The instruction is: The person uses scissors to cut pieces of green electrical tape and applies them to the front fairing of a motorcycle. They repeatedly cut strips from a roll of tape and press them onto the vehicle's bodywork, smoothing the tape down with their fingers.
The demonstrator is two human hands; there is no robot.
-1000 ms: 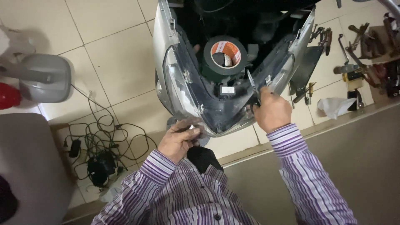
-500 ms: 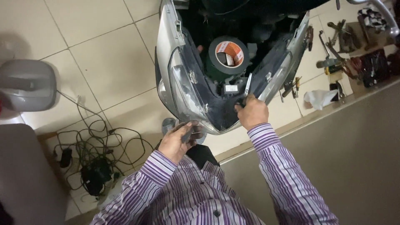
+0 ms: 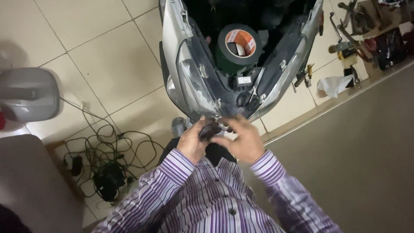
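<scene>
On the tiled floor at your far left lie a grey plastic housing (image 3: 29,94) and a tangle of black cables (image 3: 105,162). Your left hand (image 3: 192,140) is curled around a small dark part (image 3: 210,129) at the lower tip of the silver scooter front fairing (image 3: 194,86); your right hand (image 3: 241,139) pinches that part too. It could slip, I judge: the grip looks shallow. A dark green tape roll (image 3: 236,46) sits inside the fairing; hand tools (image 3: 358,39) lie far right.

Small dark object (image 3: 210,129) in blurred hands
</scene>
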